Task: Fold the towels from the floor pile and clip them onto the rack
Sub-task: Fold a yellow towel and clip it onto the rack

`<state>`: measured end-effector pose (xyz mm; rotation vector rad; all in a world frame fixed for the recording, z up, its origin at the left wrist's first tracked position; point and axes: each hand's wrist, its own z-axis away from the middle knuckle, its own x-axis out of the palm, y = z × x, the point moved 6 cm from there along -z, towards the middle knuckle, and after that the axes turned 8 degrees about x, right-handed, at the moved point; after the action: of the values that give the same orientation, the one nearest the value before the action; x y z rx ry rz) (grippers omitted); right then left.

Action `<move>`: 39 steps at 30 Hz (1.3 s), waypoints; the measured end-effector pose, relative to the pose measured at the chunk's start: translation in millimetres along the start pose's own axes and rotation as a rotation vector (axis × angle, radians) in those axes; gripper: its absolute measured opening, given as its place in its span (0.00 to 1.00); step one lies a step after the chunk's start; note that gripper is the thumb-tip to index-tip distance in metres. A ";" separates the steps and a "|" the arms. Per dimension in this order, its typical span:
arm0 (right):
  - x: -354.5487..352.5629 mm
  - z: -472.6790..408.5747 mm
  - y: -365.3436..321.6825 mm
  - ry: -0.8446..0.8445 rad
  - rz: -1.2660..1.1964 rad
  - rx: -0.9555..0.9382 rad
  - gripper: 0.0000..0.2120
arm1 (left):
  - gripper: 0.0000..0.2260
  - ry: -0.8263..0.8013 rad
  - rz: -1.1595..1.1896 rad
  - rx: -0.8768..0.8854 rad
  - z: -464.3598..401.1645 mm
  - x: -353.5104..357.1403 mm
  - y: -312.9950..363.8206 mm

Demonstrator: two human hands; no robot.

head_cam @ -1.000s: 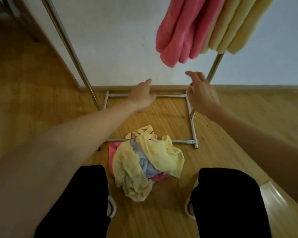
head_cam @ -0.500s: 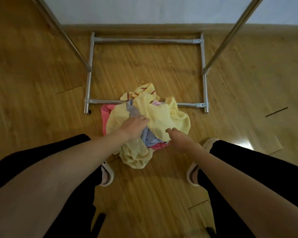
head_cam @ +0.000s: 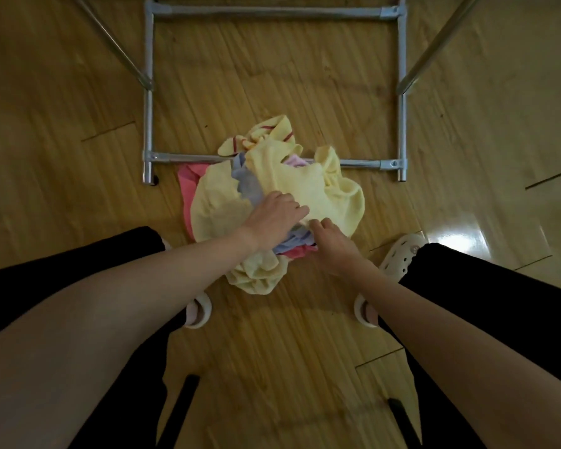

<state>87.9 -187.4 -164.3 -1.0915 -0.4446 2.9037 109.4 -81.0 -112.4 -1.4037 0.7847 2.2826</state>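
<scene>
Probably a home: wood plank floor (head_cam: 305, 335), metal clothes rack (head_cam: 148, 124), towels (head_cam: 305, 186) heaped.

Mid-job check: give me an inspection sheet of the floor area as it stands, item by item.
Surface: wooden floor, glare patch at right.
Job's things: towel pile of yellow, pink and lilac cloth, crumpled, lying across the front bar of the rack base; none folded in view.
Clutter: nothing seen.
Hands: left hand pressed on top of the pile; right hand at its near edge, fingers in the cloth; whether either grips a towel cannot be told.
Cables: nothing seen.
Surroundings: white shoes, dark trouser legs; clips and hung towels out of view.
</scene>
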 end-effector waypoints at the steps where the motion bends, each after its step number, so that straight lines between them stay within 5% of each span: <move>1: -4.8 2.1 -2.9 0.022 -0.024 -0.007 0.25 | 0.08 0.056 0.106 -0.008 5.0 -10.1 0.2; 10: -64.4 58.0 -16.4 0.270 -0.116 0.001 0.04 | 0.06 0.424 0.327 -0.105 63.3 -100.3 7.8; 17: -104.3 125.0 -3.5 0.389 -0.156 0.056 0.04 | 0.05 0.751 0.406 -0.309 127.9 -160.8 23.7; 26: -126.5 232.8 -2.5 0.419 -0.164 -0.163 0.05 | 0.03 1.036 0.521 -0.468 206.9 -207.6 45.4; 36: -233.2 388.7 -90.0 0.596 -0.756 -0.493 0.06 | 0.01 1.039 0.476 -0.455 235.9 -284.4 74.0; 39: -258.3 423.2 -113.1 0.599 -0.964 -0.570 0.08 | 0.02 1.052 0.681 -0.396 232.7 -301.3 79.6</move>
<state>-0.5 -216.4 335.6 -1.2245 -1.3270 1.5648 37.7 -1.6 261.5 -2.9870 1.2798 2.0521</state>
